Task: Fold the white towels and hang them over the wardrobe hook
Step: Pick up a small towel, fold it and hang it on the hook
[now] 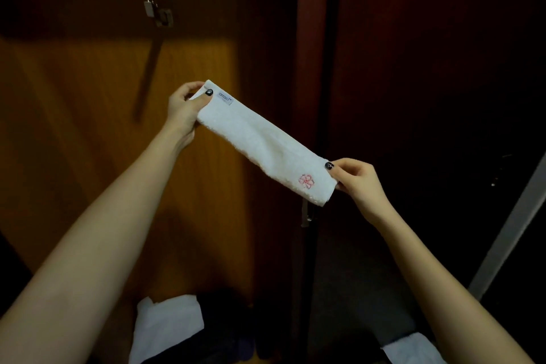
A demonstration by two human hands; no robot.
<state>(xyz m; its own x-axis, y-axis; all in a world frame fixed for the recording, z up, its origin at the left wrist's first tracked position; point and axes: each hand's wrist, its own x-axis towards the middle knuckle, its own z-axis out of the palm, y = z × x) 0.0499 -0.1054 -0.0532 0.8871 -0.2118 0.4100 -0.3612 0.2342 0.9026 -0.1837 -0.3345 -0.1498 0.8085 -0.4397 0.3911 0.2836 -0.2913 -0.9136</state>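
Observation:
A white towel [263, 139], folded into a long narrow strip, is stretched in the air in front of the wardrobe. It carries a small label at its upper left end and a red embroidered flower near its lower right end. My left hand [184, 111] pinches the upper left end, thumb on top. My right hand [356, 179] pinches the lower right end. A metal hook [161, 16] is fixed on the wooden wardrobe door, above and to the left of the towel.
More white cloth [167, 328] lies low at the centre, and another white piece [410, 350] at the bottom right. A metal door handle [307, 213] hangs just below the towel's right end. A pale frame edge [511, 224] runs along the dark right side.

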